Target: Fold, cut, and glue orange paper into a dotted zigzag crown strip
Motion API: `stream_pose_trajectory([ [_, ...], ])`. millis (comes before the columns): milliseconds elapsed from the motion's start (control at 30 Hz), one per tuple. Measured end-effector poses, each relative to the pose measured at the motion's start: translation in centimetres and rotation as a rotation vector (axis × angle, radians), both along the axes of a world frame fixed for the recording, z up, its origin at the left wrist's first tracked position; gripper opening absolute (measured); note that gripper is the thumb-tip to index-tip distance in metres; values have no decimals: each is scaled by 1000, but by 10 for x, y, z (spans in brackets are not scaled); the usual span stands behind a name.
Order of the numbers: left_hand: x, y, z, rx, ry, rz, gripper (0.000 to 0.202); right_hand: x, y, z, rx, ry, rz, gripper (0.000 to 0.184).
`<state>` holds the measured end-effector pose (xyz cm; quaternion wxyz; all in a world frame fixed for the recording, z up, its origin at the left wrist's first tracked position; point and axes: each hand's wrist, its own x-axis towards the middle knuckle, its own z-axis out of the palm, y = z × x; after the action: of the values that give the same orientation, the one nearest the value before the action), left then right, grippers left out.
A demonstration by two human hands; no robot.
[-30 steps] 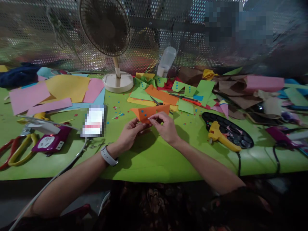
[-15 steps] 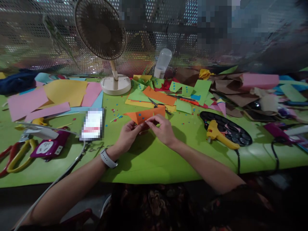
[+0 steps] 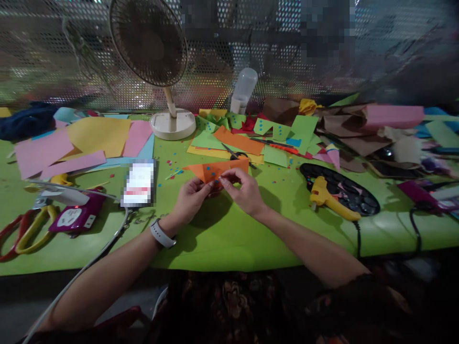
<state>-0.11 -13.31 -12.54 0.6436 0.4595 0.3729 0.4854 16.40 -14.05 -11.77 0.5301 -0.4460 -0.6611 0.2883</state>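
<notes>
A folded piece of orange paper with small blue dots is held just above the green table. My left hand pinches its lower left edge between thumb and fingers. My right hand is closed in a pinch at the lower edge, thumb and forefinger touching the paper beside the blue dots. Anything between those fingertips is too small to make out. Just behind the paper lie black-handled scissors. Tiny red and blue paper bits are scattered left of the paper.
A fan and a clear bottle stand at the back. Coloured sheets and green cut-outs lie around. To the right, a yellow glue gun rests on a black palette. Left are a phone, purple power socket and large scissors.
My right fingertips have shifted slightly right and up along the paper's lower edge. My left hand keeps its pinch. The whole view has moved a little.
</notes>
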Motion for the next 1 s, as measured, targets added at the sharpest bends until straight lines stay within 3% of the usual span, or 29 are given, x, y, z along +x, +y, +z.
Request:
stream_pose_trajectory([
  [200, 0, 1, 1, -35, -9, 2, 37, 3, 0, 4, 34, 10, -14, 11],
  [367, 0, 1, 4, -120, -57, 20, 36, 10, -4, 6, 105, -143, -66, 11],
  [600, -1, 1, 6, -145, -104, 44, 31, 9, -9, 0, -8, -165, 5, 15],
  [1000, -1, -1, 4, -127, -107, 32, 33, 6, -4, -8, 123, -321, -32, 9],
])
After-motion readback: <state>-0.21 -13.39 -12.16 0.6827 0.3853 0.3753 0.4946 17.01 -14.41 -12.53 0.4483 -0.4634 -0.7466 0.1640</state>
